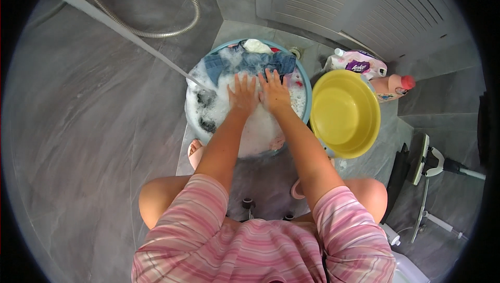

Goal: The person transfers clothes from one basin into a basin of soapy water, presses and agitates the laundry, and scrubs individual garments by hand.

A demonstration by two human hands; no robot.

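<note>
A round blue basin [308,94] in front of me holds white soapy foam [260,134] and wet laundry. Both of my hands are in the foam, fingers stretched out and spread. My left hand [242,95] lies palm down at the basin's middle, and my right hand [274,93] rests just beside it. Their fingertips reach the near edge of a bunched blue denim garment [250,62]. A white piece of cloth [257,46] pokes up at the far rim. Dark patches show through the foam at the left; I cannot tell what they are.
A yellow basin [344,114] stands right of the blue one. Behind it are a pink-white refill pouch [359,64] and a pink red-capped bottle [391,86]. A long pale pole [130,34] slants to the foam. A metal hose [194,9] curves far left; a squeegee [423,160] lies right.
</note>
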